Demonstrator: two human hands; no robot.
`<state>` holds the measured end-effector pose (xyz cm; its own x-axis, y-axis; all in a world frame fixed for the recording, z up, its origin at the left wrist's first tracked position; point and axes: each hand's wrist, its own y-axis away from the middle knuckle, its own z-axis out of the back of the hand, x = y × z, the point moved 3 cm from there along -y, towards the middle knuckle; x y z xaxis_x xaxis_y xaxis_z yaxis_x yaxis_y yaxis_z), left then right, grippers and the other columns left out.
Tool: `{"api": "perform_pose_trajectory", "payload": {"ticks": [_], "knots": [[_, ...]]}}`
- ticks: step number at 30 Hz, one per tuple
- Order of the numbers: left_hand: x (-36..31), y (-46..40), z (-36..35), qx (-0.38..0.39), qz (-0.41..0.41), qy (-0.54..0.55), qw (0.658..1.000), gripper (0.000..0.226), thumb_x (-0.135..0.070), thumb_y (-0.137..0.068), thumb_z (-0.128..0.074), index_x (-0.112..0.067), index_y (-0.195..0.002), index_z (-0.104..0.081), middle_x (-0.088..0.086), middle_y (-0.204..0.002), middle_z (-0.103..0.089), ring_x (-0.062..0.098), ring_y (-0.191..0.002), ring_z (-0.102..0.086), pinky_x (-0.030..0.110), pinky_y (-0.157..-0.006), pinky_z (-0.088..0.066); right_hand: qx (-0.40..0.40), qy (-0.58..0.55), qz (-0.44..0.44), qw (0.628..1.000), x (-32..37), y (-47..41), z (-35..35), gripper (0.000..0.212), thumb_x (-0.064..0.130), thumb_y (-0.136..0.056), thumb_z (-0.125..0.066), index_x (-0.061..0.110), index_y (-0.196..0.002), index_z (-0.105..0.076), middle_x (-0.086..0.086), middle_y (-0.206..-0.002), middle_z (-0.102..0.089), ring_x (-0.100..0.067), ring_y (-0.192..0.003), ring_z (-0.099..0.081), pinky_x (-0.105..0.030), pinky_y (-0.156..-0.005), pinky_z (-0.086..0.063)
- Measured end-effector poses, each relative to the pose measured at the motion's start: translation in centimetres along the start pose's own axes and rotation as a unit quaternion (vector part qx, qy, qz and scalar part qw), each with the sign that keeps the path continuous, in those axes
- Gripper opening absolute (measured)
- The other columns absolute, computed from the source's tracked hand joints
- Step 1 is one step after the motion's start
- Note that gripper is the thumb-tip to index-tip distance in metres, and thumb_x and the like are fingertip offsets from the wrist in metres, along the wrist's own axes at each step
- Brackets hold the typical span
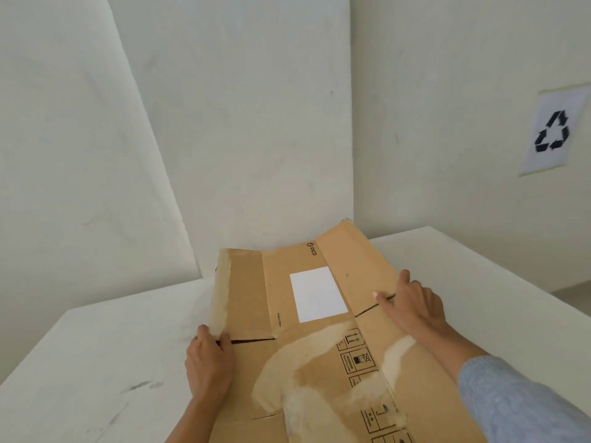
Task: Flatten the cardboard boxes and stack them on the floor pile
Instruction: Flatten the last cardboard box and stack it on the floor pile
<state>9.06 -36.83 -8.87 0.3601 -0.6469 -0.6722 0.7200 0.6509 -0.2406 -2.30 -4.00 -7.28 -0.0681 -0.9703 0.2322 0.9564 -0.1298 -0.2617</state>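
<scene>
A brown cardboard box (307,340) lies flattened on the white table (96,362), with a white label, printed handling symbols and torn pale patches on its face. Its far flaps tilt up slightly toward the wall. My left hand (209,366) grips the box's left edge at the slit between flap and panel, thumb on top. On the right side, my right hand (412,306) presses down flat on the cardboard with fingers spread over the slit there. No floor pile is in view.
White walls stand close behind the table. A paper sheet with a black recycling symbol (551,132) is taped to the right wall. A strip of floor (572,290) shows past the table's right edge. Dark scuff marks sit on the table at left.
</scene>
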Motion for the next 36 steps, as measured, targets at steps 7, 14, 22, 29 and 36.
{"api": "perform_pose_trajectory", "payload": {"ticks": [7, 14, 22, 29, 36], "knots": [[-10.4, 2.3, -5.3, -0.009, -0.047, 0.028, 0.998, 0.029, -0.026, -0.090, -0.049, 0.002, -0.101, -0.050, 0.022, -0.095, -0.062, 0.033, -0.085, -0.051, 0.038, -0.070, -0.042, -0.062, 0.011, -0.025, 0.998, -10.6, -3.9, 4.5, 0.056, 0.059, -0.085, -0.046, 0.009, -0.111, -0.040, -0.012, -0.105, -0.062, -0.029, -0.091, -0.063, -0.029, -0.062, -0.037], [-25.2, 10.3, -13.5, -0.009, -0.033, 0.070, 0.997, 0.033, -0.025, -0.089, -0.051, 0.002, -0.109, -0.053, 0.025, -0.102, -0.062, 0.041, -0.099, -0.054, 0.044, -0.082, -0.044, -0.087, 0.056, -0.025, 0.994, -26.6, -10.3, 10.7, 0.054, 0.059, -0.086, -0.046, 0.010, -0.110, -0.043, -0.008, -0.101, -0.062, -0.023, -0.085, -0.064, -0.028, -0.059, -0.037], [-40.6, 16.5, -21.0, -0.017, -0.052, 0.110, 0.992, 0.026, -0.021, -0.088, -0.053, 0.001, -0.101, -0.056, 0.021, -0.095, -0.065, 0.035, -0.087, -0.054, 0.036, -0.071, -0.039, -0.114, 0.084, -0.040, 0.989, -41.7, -18.7, 15.3, 0.054, 0.057, -0.087, -0.046, 0.008, -0.110, -0.043, -0.010, -0.096, -0.062, -0.024, -0.076, -0.061, -0.028, -0.055, -0.035], [-48.9, 16.7, -27.3, -0.024, -0.060, 0.089, 0.994, 0.037, -0.024, -0.089, -0.053, 0.004, -0.114, -0.053, 0.025, -0.108, -0.062, 0.042, -0.105, -0.052, 0.044, -0.086, -0.042, -0.107, 0.070, -0.049, 0.991, -48.1, -25.3, 15.6, 0.050, 0.052, -0.089, -0.047, 0.007, -0.112, -0.043, -0.010, -0.098, -0.061, -0.023, -0.069, -0.053, -0.028, -0.056, -0.037], [-55.9, 16.9, -34.3, -0.011, -0.073, 0.080, 0.994, 0.035, -0.016, -0.088, -0.050, 0.003, -0.118, -0.053, 0.025, -0.105, -0.065, 0.041, -0.101, -0.056, 0.043, -0.085, -0.043, -0.106, -0.060, -0.107, 0.987, -56.0, -31.6, 14.7, 0.028, 0.032, -0.087, -0.054, 0.008, -0.100, -0.050, -0.009, -0.086, -0.064, -0.026, -0.068, -0.053, -0.028, -0.056, -0.040]]}}
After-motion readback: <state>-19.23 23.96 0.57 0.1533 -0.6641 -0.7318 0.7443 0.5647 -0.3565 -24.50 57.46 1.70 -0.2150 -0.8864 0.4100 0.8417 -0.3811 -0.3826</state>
